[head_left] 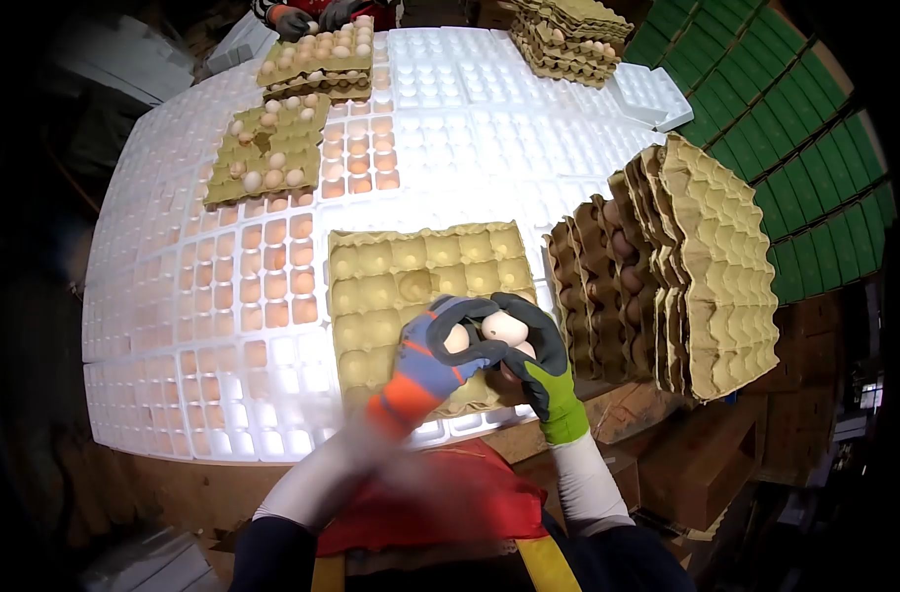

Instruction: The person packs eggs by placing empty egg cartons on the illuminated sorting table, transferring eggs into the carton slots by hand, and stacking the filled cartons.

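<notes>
Both my hands are gloved and close together over a yellowish cardboard egg tray point(371, 266). My left hand point(435, 345), in a blue, orange and dark glove, curls around a pale egg point(457, 338). My right hand point(541, 345), in a black and green glove, is wrapped around several eggs, among them a whitish egg point(503, 328) with a small dark spot. The fingertips of the two hands meet or nearly meet. The tray's visible cups hold no eggs; its lower right part is hidden behind my hands.
White plastic trays point(450, 148) cover the table, many on the left filled with brown eggs point(275, 259). Cardboard trays with eggs point(272, 148) lie at upper left, near a co-worker's gloved hand point(292, 24). A tall tray stack point(716, 266) stands right, another stack point(568, 39) at the back.
</notes>
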The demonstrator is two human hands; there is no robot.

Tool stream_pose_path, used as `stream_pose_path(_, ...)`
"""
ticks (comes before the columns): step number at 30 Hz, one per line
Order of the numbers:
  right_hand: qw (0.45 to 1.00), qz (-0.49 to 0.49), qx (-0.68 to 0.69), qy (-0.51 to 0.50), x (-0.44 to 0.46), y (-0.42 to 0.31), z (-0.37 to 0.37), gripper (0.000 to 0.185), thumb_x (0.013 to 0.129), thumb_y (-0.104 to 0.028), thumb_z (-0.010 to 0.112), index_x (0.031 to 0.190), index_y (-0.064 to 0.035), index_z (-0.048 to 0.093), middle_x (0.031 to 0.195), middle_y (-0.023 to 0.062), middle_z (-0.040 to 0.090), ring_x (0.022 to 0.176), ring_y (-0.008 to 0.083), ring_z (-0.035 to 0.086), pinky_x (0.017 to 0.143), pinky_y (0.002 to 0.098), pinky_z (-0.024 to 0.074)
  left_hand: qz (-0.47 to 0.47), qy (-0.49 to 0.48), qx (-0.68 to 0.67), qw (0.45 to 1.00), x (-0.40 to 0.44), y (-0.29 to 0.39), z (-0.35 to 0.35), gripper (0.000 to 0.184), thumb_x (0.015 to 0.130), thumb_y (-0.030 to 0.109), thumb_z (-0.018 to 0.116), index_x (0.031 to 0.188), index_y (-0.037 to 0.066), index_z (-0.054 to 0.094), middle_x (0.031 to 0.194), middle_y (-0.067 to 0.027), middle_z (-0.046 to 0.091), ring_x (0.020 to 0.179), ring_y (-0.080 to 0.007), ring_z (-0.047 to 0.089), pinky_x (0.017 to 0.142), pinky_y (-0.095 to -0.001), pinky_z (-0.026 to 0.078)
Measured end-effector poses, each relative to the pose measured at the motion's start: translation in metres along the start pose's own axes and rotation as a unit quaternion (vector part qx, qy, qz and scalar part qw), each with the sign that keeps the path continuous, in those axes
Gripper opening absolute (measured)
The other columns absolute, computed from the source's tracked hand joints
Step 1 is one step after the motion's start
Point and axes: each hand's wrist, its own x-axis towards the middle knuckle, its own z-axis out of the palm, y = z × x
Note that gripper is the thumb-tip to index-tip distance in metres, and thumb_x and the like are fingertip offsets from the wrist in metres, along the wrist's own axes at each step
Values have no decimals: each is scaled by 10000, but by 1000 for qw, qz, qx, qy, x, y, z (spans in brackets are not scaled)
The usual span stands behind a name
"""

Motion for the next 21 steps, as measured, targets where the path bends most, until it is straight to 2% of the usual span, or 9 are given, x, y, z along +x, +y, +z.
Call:
stream_pose_path(2,998,-4,-54,11,2,5,10,526,862,-87,724,1339,3,523,1307,105,577,1146,198,575,990,320,467,27,1,35,999,1,-1,-14,495,679,174,905,1106,43,691,1009,-83,679,904,-200,659,792,-333,537)
stream_pose_path(8,996,14,-87,35,11,15,32,511,843,-78,734,1313,-1,551,1283,95,585,1171,204,561,1007,327,451,68,27,37,997,1,-16,-32,477,693,139,889,1115,40,690,1033,-88,685,898,-205,652,793,-332,537)
stream_pose_path(10,993,37,-106,45,14,12,44,482,825,-72,735,1277,-15,576,1299,103,585,1177,225,565,1002,333,449,-83,4,-161,983,-1,-16,-39,478,748,120,848,1177,34,657,1060,-86,687,896,-172,652,787,-312,539)
stream_pose_path(11,983,-33,-177,20,17,14,46,496,815,-62,722,1287,-15,574,1295,103,587,1141,219,570,972,323,455,-82,20,-150,985,-2,-13,-46,478,748,120,848,1177,34,657,1060,-86,687,896,-172,652,787,-312,539)
stream_pose_path(13,963,-59,-264,8,24,-1,54,526,811,-53,705,1316,-13,562,1280,94,591,1091,208,579,930,323,470,-226,-19,-228,947,2,-5,-72,398,817,36,766,1194,36,637,996,-68,685,786,-107,656,596,-259,517)
stream_pose_path(14,955,-70,-286,45,28,-7,53,522,808,-50,705,1313,-26,576,1256,90,598,1052,199,586,896,326,480,-203,11,-245,948,6,-7,-84,392,820,16,755,1193,43,635,952,-57,678,693,-91,631,538,-250,487)
stream_pose_path(16,907,-43,-404,111,33,-20,36,492,796,-56,706,1281,-64,618,1205,83,609,986,205,611,834,340,501,-161,112,-200,960,18,-19,-134,360,850,45,736,1197,60,639,955,-47,677,711,-97,626,573,-246,505)
stream_pose_path(19,740,-70,-662,93,36,-15,-11,424,774,-80,692,1194,-134,681,1125,82,611,962,276,642,786,372,522,-69,292,-63,952,57,-111,-237,336,867,69,729,1191,68,643,981,-28,681,810,-94,635,637,-238,529)
stream_pose_path(21,755,-63,-648,78,42,-16,-7,375,763,-78,663,1131,-148,684,1054,82,604,948,319,630,767,397,524,-70,359,-61,929,90,-183,-312,332,821,112,792,1122,66,658,955,-8,669,848,-115,615,724,-264,528)
